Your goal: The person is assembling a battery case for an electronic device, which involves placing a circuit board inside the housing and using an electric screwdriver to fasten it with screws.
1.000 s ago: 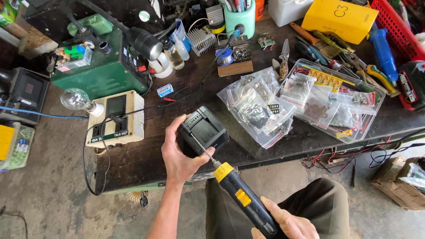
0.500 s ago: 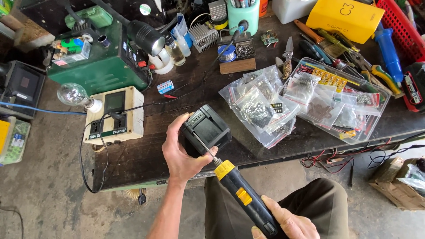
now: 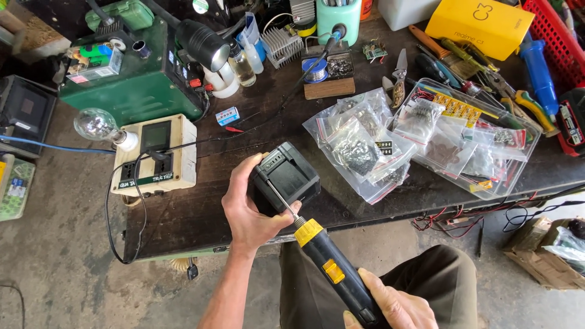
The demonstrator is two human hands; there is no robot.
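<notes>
Now left hand gripping black battery pack, screwdriver inserted

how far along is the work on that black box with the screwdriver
Done: nothing visibly opened; the black rectangular plastic battery pack looks fully closed. In hand: the left hand grips it while the right hand sets the black-and-yellow powered screwdriver tip on it. Left: the case has yet to come apart.

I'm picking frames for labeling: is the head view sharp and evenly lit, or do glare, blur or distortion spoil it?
Head view: soft, even daylight, no hard shadows; left hand, black battery pack and screwdriver are sharp; the plastic bags show mild glare; the right hand is cut off by the bottom edge; wide-angle bending shows at the edges.
</notes>
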